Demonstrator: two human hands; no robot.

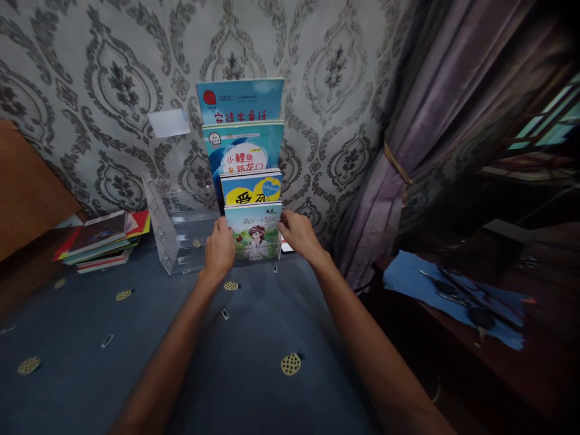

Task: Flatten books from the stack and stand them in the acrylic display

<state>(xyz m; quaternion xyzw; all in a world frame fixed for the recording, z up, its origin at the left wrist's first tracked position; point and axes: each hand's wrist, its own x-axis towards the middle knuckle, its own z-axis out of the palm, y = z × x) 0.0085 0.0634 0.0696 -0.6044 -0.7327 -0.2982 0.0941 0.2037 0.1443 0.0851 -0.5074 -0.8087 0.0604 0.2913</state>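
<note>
A clear acrylic tiered rack [174, 232] stands against the patterned wall. Several children's books sit in its right half, stepped one above another. The front book [254, 232] has a girl on a green cover. My left hand [220, 248] grips its left edge and my right hand [296, 234] grips its right edge, both with fingers curled round it. Behind it stand a yellow-and-blue book [251, 187], a teal book [242, 151] and a blue book [240, 99] at the top.
A stack of books [102, 238] lies at the left on the blue cloth with ladybird prints [254, 338]. A purple curtain [408, 133] hangs at the right. A dark side table with a blue cloth [453, 290] and tools stands lower right.
</note>
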